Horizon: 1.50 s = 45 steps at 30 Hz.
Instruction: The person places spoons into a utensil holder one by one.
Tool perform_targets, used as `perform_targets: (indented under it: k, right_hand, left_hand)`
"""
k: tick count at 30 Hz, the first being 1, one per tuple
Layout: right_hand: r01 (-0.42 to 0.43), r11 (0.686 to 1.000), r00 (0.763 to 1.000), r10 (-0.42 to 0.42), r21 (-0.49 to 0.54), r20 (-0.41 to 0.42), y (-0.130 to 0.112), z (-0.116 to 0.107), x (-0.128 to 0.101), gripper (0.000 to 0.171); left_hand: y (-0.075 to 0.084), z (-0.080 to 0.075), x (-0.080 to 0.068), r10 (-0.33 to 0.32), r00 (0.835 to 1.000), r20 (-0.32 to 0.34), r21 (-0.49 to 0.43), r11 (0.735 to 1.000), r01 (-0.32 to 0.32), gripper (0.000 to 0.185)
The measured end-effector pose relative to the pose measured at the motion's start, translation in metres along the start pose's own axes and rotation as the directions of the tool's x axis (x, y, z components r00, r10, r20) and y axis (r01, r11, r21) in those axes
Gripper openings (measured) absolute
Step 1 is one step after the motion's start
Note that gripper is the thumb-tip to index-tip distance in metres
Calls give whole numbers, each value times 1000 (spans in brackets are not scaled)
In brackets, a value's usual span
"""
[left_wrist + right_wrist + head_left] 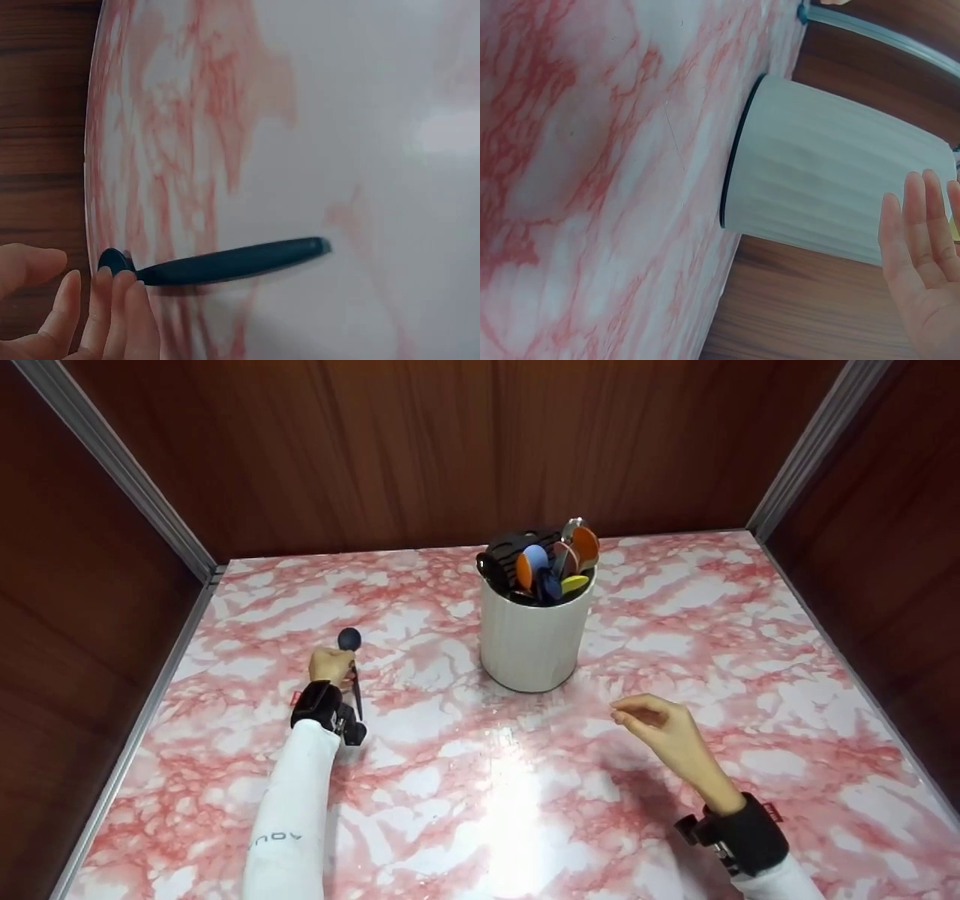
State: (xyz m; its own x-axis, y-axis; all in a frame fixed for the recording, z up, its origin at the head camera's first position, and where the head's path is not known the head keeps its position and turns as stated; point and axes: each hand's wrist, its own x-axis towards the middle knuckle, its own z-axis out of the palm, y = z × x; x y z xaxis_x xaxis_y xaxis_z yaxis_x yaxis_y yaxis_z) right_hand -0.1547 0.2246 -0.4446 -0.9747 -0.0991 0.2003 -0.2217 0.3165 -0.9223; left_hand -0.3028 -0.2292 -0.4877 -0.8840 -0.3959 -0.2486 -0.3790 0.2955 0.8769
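Observation:
A dark blue spoon is at my left hand, left of the holder, its bowl pointing away from me. In the left wrist view, fingertips overlap the spoon near the bowl, while the thumb stands apart from it. Whether the spoon rests fully on the table cannot be told. My right hand hovers right of the white utensil holder, fingers loosely bent, holding nothing. Several utensils stand in the holder, black, orange, blue and yellow among them.
The table has a red and white marbled top. Brown wood-grain panels enclose it at the back and both sides, with grey metal strips at the corners. A bright light reflection lies in front of the holder.

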Motion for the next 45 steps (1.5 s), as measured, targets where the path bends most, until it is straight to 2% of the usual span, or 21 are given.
perform_targets:
  k: [2, 5, 11, 16, 18, 20, 22, 23, 24, 25, 27, 29, 31, 32, 35, 37, 38, 40, 42, 45]
  right_hand:
    - [-4, 1000, 1000, 4, 4, 3, 1, 0, -1, 19]
    - [-14, 1000, 1000, 14, -1, 2, 2, -1, -1, 20]
    - [-32, 999, 999, 32, -10, 3, 3, -3, -3, 21]
    - [-42, 999, 999, 42, -6, 3, 4, -3, -4, 21]
    - [-48, 999, 999, 48, -4, -2, 4, -3, -5, 22]
    - [-51, 999, 999, 51, -7, -3, 5, -2, -5, 22]
    - [-54, 998, 999, 54, -11, -3, 5, -2, -6, 23]
    - [-53, 998, 999, 53, -14, -2, 5, -2, -6, 23]
    - [-55, 998, 998, 55, -17, -2, 5, -2, -7, 23]
    - [-56, 998, 998, 56, -21, -2, 5, -2, -7, 23]
    - [-56, 998, 998, 56, -26, -2, 6, -3, -7, 23]
    - [-55, 998, 998, 55, -32, -4, 6, -3, -8, 23]
    - [-55, 998, 998, 55, -34, -3, 7, -3, -8, 24]
    - [-58, 998, 998, 57, -33, -3, 7, -3, -8, 24]
    - [-66, 998, 998, 66, -23, 2, 8, -3, -9, 24]
    - [-70, 997, 998, 70, -14, 4, 9, -3, -9, 24]
    - [-69, 998, 998, 69, -11, 8, 9, -4, -9, 24]
    - [-69, 998, 998, 69, -8, 12, 9, -4, -9, 23]
    - [-69, 998, 998, 69, -12, 13, 10, -4, -10, 23]
    - [-69, 997, 998, 69, -21, 11, 10, -4, -10, 23]
  left_hand:
    - [-4, 0, 2, 30, 998, -52, 86, 996, -25, 32]
    - [-7, 0, 3, 46, 995, -84, 146, 989, -34, 32]
    - [-10, 3, 4, 19, 999, -30, 132, 991, -15, 29]
    - [-7, 4, 3, 42, 999, -7, 226, 973, -39, 26]
    - [-11, 6, 8, 59, 998, 14, 262, 963, -61, 23]
    - [-39, 16, 46, 125, 992, 0, 315, 942, -119, 18]
    - [-71, 23, 89, 139, 990, 28, 356, 924, -140, 18]
    - [-87, 28, 110, 177, 984, 22, 374, 911, -172, 15]
    - [-104, 32, 131, 192, 981, 38, 384, 903, -191, 15]
    - [-118, 37, 151, 210, 977, 22, 408, 891, -201, 16]
    - [-122, 36, 156, 196, 979, 58, 404, 892, -202, 20]
    - [-119, 35, 152, 211, 976, 60, 400, 890, -217, 21]
    - [-115, 35, 146, 200, 978, 62, 385, 899, -209, 23]
    - [-112, 33, 142, 185, 979, 79, 340, 919, -201, 22]
    - [-100, 31, 123, 69, 991, 117, 176, 980, -89, 24]
    - [-96, 29, 116, -17, 985, 173, 27, 1000, 13, 24]
    - [-96, 29, 114, -44, 981, 190, -48, 997, 54, 21]
    - [-98, 28, 117, -99, 967, 235, -127, 983, 131, 20]
    - [-105, 28, 124, -87, 956, 280, -209, 967, 149, 13]
    - [-97, 25, 116, -101, 949, 299, -230, 957, 174, 16]
